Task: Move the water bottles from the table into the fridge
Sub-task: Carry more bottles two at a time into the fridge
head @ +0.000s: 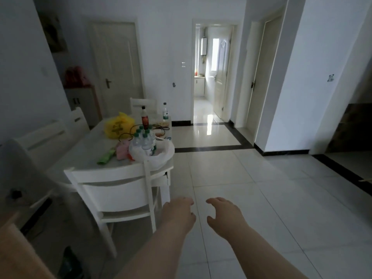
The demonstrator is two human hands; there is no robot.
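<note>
A white chair (pixel 116 194) stands before me at the near edge of the table (pixel 86 146). Toward the far edge I see a yellow plastic bag (pixel 117 125), with a cola bottle (pixel 145 117) upright just beside it. A green packet (pixel 106 158) lies near the near edge.

dim room, doorway (pixel 212 73) glare, edges warped

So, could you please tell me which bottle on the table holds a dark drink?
The red-labelled bottle, standing just beyond the bagged green-capped bottles; those and the lone far bottle look clear.
</note>
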